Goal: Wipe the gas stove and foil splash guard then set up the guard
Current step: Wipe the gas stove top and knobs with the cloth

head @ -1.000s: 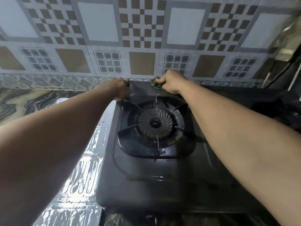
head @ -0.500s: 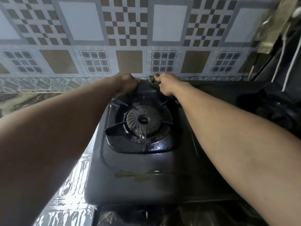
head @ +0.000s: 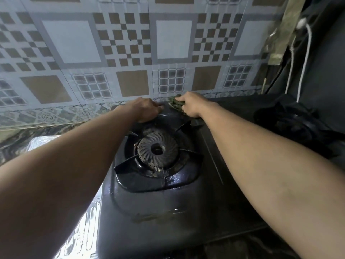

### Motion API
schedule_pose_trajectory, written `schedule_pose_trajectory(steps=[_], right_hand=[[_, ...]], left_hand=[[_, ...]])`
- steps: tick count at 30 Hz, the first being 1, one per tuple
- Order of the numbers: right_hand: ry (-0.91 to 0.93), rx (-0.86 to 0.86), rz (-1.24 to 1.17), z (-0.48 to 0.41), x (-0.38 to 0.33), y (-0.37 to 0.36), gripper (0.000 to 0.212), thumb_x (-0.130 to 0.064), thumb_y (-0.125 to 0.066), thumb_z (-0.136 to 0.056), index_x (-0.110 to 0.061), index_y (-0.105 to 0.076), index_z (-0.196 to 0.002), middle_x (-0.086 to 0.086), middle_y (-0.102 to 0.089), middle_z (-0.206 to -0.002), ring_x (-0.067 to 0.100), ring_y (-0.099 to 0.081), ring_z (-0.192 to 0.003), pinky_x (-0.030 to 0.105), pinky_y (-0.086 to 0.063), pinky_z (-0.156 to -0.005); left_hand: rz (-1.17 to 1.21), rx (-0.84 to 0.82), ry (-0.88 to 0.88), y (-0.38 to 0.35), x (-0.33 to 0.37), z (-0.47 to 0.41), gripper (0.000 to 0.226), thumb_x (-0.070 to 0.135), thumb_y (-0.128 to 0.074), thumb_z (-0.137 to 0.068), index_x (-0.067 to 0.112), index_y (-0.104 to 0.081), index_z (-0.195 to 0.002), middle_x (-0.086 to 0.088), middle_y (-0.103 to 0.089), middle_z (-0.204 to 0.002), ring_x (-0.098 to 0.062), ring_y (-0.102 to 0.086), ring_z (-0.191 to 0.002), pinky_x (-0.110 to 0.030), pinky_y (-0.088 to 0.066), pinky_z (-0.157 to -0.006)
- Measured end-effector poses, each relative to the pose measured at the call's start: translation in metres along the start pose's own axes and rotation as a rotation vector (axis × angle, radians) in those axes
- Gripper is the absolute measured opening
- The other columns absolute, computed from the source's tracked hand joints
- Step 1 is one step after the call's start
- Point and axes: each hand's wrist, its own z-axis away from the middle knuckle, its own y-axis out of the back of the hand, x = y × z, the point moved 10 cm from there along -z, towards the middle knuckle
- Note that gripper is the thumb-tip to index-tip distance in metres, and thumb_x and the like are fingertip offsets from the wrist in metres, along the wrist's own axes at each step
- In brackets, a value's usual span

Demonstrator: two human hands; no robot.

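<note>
Along the gas stove's (head: 168,212) back edge, the right grip (head: 188,106) pinches a green scrubber (head: 175,105) just right of the left grip (head: 147,109), whose finger curl is unclear.

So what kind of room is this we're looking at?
Most likely a home kitchen: a black gas stove with its burner sits against a patterned tile wall, and the right hand holds a green cloth at its back edge.

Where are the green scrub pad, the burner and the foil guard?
green scrub pad (head: 175,105): head view, exposed crumpled edge.
burner (head: 157,148): head view, centre of ribbed cap.
foil guard (head: 82,236): head view, shiny embossed strip at lower left.
</note>
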Motion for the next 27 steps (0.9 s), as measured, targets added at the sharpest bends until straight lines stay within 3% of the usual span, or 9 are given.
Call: schedule_pose_trajectory(steps=[4,9,18,23,27], right_hand=[[-0.019,0.023,-0.007,0.0,0.012,0.005,0.056,0.0,-0.045,-0.097,-0.024,-0.043,-0.148,0.012,-0.043,-0.151,0.033,-0.046,-0.132,0.033,-0.039,-0.103],[-0.055,0.038,-0.017,0.0,0.04,0.012,0.055,0.002,-0.043,-0.098,-0.019,-0.043,-0.148,0.013,-0.045,-0.148,0.033,-0.049,-0.128,0.035,-0.041,-0.1],[-0.006,0.0,0.001,0.004,0.059,0.018,0.061,0.005,-0.044,-0.095,-0.023,-0.041,-0.15,0.013,-0.041,-0.15,0.034,-0.044,-0.133,0.037,-0.038,-0.105],[0.008,-0.022,0.059,0.008,0.071,0.023,0.051,0.006,-0.041,-0.096,-0.014,-0.049,-0.142,0.018,-0.048,-0.142,0.036,-0.049,-0.125,0.04,-0.041,-0.101],[0.0,-0.043,0.098,0.009,0.086,0.024,0.048,0.001,-0.041,-0.099,-0.015,-0.046,-0.144,0.017,-0.048,-0.141,0.037,-0.049,-0.123,0.042,-0.042,-0.101]], left_hand=[[-0.037,-0.009,-0.005,0.001,0.01,-0.013,0.05,0.048,-0.042,-0.099,0.025,-0.056,-0.141,-0.016,-0.055,-0.142,-0.036,-0.051,-0.126,-0.041,-0.04,-0.104],[-0.125,-0.009,-0.057,0.007,0.035,-0.019,0.04,0.036,-0.059,-0.095,0.022,-0.064,-0.132,-0.015,-0.065,-0.121,-0.034,-0.059,-0.108,-0.034,-0.044,-0.084],[-0.207,-0.025,-0.061,0.011,0.073,-0.023,0.045,0.026,-0.059,-0.096,0.023,-0.057,-0.14,-0.015,-0.058,-0.137,-0.035,-0.052,-0.124,-0.038,-0.044,-0.102],[-0.267,-0.013,-0.059,0.009,0.079,-0.021,0.045,0.034,-0.058,-0.096,0.019,-0.059,-0.139,-0.016,-0.06,-0.132,-0.035,-0.054,-0.12,-0.041,-0.046,-0.1],[-0.269,-0.004,-0.042,0.009,0.083,-0.02,0.044,0.026,-0.057,-0.094,0.018,-0.06,-0.137,-0.015,-0.062,-0.129,-0.035,-0.056,-0.117,-0.04,-0.048,-0.099]])
